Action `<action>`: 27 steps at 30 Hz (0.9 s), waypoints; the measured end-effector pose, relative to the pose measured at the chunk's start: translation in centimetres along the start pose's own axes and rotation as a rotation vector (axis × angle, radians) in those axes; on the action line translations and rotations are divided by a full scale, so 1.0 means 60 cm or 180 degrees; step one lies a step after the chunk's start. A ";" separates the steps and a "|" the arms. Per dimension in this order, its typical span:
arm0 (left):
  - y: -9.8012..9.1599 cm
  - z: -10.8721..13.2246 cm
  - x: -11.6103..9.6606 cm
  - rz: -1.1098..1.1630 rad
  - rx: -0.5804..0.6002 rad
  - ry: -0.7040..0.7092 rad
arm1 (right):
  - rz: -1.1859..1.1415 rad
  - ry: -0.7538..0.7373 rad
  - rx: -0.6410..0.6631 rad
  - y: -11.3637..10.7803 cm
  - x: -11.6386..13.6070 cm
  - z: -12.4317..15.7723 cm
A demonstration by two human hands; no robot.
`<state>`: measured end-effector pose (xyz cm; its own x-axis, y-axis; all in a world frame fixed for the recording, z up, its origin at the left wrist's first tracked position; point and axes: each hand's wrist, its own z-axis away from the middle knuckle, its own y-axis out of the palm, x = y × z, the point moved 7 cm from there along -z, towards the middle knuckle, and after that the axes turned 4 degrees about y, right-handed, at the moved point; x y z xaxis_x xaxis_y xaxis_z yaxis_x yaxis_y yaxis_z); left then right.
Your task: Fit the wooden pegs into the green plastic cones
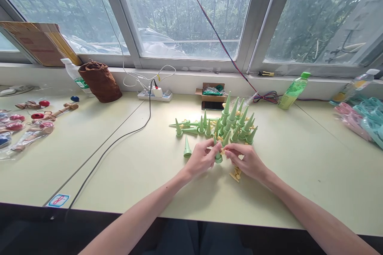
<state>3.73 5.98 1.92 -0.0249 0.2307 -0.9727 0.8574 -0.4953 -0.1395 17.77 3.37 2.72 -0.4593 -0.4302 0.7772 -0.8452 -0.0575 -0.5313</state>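
At the middle of the pale table (pixel 125 159), my left hand (pixel 200 160) has its fingers closed round a green plastic cone spike (pixel 218 155). My right hand (pixel 247 160) meets it from the right, pinching a small yellow part (pixel 223 151) against the spike. Just behind both hands stands a cluster of several green cone spikes (pixel 236 123), some upright, some lying. One lone spike (pixel 187 147) stands left of my left hand. A few small yellow pieces (pixel 236 174) lie under my right hand.
A power strip (pixel 154 95) with a black cable (pixel 119 137) crosses the table's left half. A brown pouch (pixel 100 80), wooden toys with red balls (pixel 36 117), a small cardboard box (pixel 212 92), a green bottle (pixel 293 89) and bagged pastel items (pixel 363 117) sit round the edges.
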 end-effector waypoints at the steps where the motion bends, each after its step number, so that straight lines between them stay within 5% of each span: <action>1: -0.001 0.000 0.000 0.0009 -0.0022 0.0006 | -0.0008 -0.0009 0.0000 0.000 0.001 0.000; 21: 0.005 0.002 -0.009 -0.0226 0.0082 0.0244 | 0.0268 0.0066 0.0098 0.009 -0.013 -0.001; 27: -0.006 0.000 -0.008 -0.0177 -0.0168 0.0195 | 0.0085 0.0080 -0.0049 0.000 -0.004 0.000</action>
<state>3.45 6.06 2.41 -0.0433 0.3081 -0.9504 0.8815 -0.4358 -0.1815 17.87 3.49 2.55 -0.4883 -0.4085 0.7711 -0.8366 -0.0322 -0.5468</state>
